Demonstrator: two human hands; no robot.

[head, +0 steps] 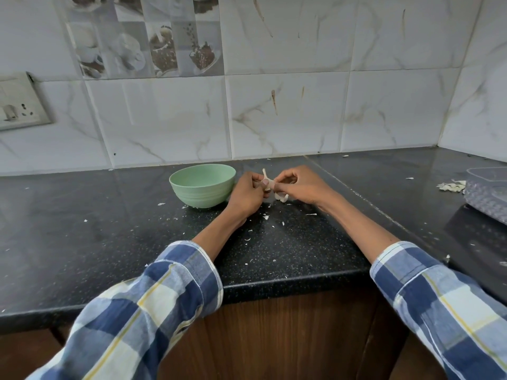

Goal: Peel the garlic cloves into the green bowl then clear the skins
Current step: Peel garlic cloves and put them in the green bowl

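One switch plate [19, 101] sits on the tiled wall at far left, with a socket and rocker on it; no writing on it can be read. Right of it, one block of printed tiles [142, 37] shows cups and desserts in grey and brown; the other tiles are glossy white marble-look with a few brown streaks.

The bench [82, 229] is black speckled stone, polished, with a rounded front edge over brown wood cabinet fronts. One green bowl [202, 185] stands on it left of centre, round, matt, with faint ridges round its lower wall; what it holds cannot be seen from here.

Two hands meet just right of the bowl, both in blue, white and yellow checked sleeves. The left hand [248, 192] has its fingers curled, thumb and fingertips pinching one garlic clove [267, 182], pale, with a dry stalk sticking up. The right hand [297, 186] also has a curled grip, its fingertips pinching the same clove from the other side. One curl of papery skin [282, 198] hangs below, between the hands.

Many small white flakes [265, 216] lie scattered on the bench, too many to count. At far right lies one pile of skins [451, 185] just beside one clear ribbed plastic box [488, 192], cut by the frame edge.
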